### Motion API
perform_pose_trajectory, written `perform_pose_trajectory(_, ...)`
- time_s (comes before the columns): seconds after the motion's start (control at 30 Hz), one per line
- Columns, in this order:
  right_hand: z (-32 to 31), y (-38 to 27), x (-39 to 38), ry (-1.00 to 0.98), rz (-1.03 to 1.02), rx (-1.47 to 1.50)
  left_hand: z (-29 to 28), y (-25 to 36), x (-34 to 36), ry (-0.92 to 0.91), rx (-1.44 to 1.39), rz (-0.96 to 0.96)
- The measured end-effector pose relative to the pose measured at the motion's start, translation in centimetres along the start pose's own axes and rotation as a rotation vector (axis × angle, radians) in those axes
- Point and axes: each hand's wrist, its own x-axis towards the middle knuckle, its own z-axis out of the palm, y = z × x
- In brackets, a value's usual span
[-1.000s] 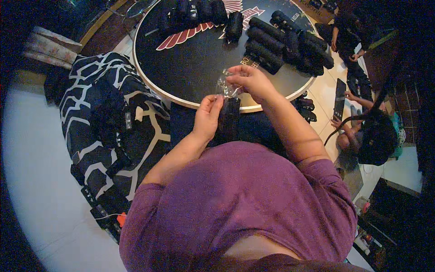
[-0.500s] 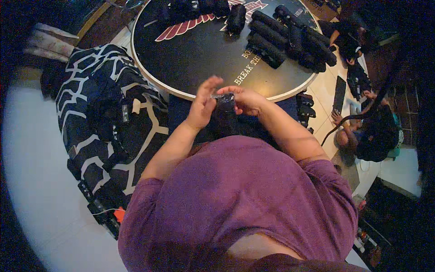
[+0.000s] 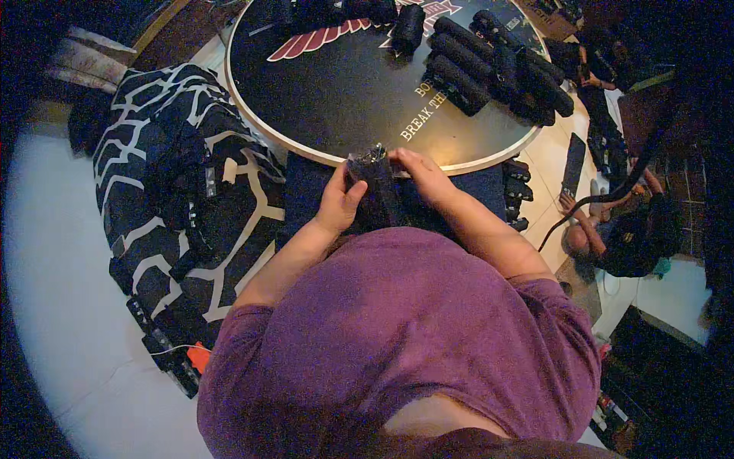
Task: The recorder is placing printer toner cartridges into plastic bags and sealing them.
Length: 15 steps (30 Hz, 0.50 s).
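Note:
Between my hands, just off the near rim of the round table, is a dark black strip-like piece (image 3: pixel 372 187) with a shiny, crinkled top end. Its exact kind is too dark to tell. My left hand (image 3: pixel 340 203) grips its left side, thumb on the near face and fingers behind. At its upper right corner, my right hand (image 3: pixel 424 176) has its fingers bent against the edge. The lower part of the piece merges with dark cloth over my lap.
Several black rolls (image 3: pixel 462 61) lie bundled at the far right of the round table (image 3: pixel 306 99), and another roll (image 3: pixel 407 29) stands near its far side. Black-and-white patterned cloth (image 3: pixel 145 183) covers something on my left. On the right, a person (image 3: pixel 638 237) sits on the floor by a dark strip.
My left fingers, raised before, have closed around the piece's side. The right hand has opened out from its tight curl and shifted slightly right. The piece's shiny end now sits higher.

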Motion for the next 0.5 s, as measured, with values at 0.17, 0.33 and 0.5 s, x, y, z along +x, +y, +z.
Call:
perform_pose_trajectory(0.17, 0.2, 0.2, -0.7, -0.03, -0.008, -0.04, 0.8, 1.3, 0.4, 0.043, -0.065, -0.006)
perform_pose_trajectory(0.33, 0.6, -1.3, -0.7, -0.014, 0.031, -0.008, 1.2, 1.0, 0.7, 0.05, -0.25, -0.016)
perform_pose_trajectory(0.5, 0.9, -2.3, -0.8, -0.019, 0.049, 0.068, 1.8, 2.1, 0.9, 0.084, -0.293, -0.147)
